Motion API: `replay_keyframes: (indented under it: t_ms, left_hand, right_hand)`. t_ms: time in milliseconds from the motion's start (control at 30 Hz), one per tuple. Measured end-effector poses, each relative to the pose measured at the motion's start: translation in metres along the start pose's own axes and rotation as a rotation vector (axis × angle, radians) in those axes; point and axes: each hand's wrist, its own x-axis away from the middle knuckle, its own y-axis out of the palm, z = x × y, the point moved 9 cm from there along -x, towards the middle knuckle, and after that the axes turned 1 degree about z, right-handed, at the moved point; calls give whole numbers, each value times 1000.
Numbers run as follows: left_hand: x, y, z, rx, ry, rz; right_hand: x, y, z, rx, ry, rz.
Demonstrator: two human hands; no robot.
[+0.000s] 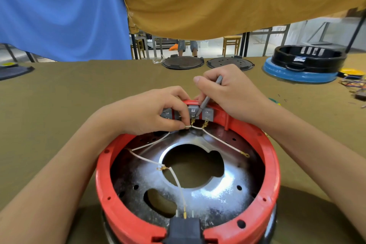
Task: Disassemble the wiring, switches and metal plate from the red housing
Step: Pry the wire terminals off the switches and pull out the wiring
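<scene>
Early on, I reckon — metal plate (208,190), switches (193,110) and most wiring sit in the red housing (271,156); some ring ends lie loose. My left hand (156,111) pinches a white wire (188,126) at its fingertips, just below the switches. My right hand (223,93) grips a grey tool (210,95), tip at the middle switch — housing spreads below both hands.

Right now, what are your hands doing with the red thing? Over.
Left hand pinching white wire at middle switch. Right hand holding grey tool, tip at that switch. Red housing still wired, metal plate in. Nothing blocking. Over.
</scene>
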Motion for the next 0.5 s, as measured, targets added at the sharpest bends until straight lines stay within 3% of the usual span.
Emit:
replay_keyframes:
  t_ms: [367,500]
  left_hand:
    - [-1,3,1,0,-12,-33]
    - [0,2,-1,20,-10,-17]
  right_hand:
    - [-5,2,8,4,104,-12]
    - [-3,1,5,14,50,28]
